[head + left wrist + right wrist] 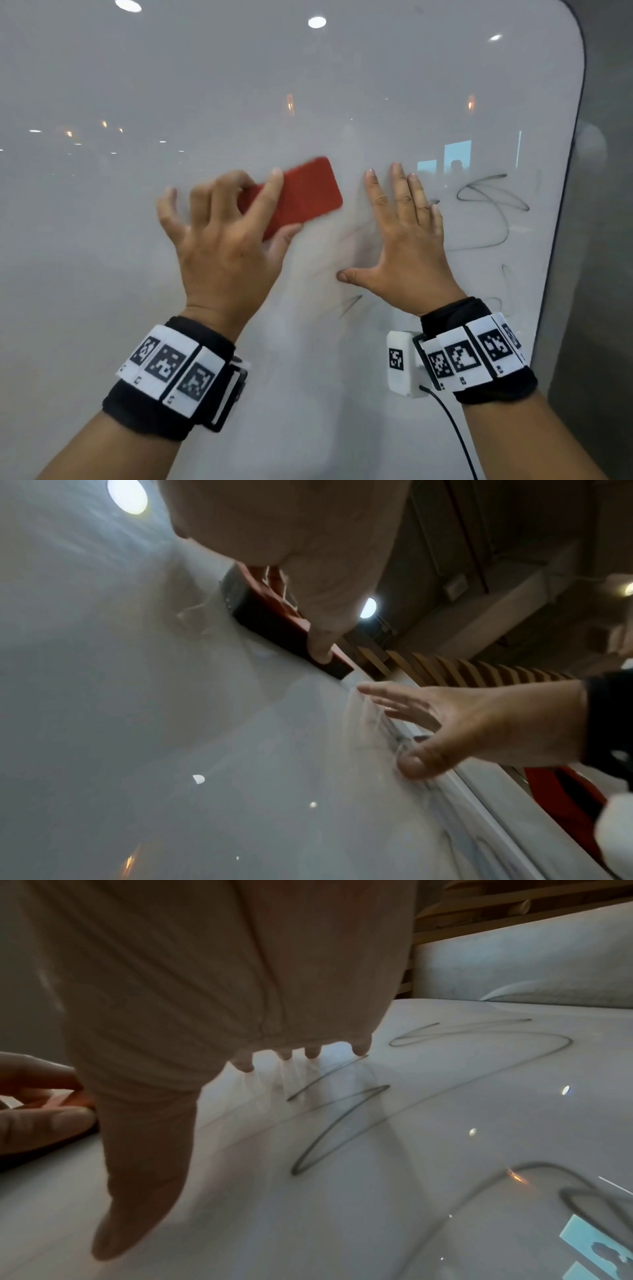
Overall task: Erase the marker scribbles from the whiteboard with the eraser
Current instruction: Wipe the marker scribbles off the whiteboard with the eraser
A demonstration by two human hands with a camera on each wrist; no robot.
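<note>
My left hand [226,233] grips a red eraser [301,195] and holds it flat against the whiteboard [239,85]; the eraser is motion-blurred. In the left wrist view the eraser [274,620] shows its dark felt side on the board, with my thumb on its edge. My right hand [404,233] lies flat on the board just right of the eraser, fingers straight and spread. Black marker scribbles [489,205] lie to the right of that hand, with fainter strokes [349,305] below it. The right wrist view shows the scribbles [342,1123] past my fingertips [311,1053].
The whiteboard's rounded right edge [568,171] meets a grey wall [603,240]. Smudged grey residue [342,240] lies between my hands. The board's left half shows only reflected ceiling lights. A cable [452,428] hangs from my right wristband.
</note>
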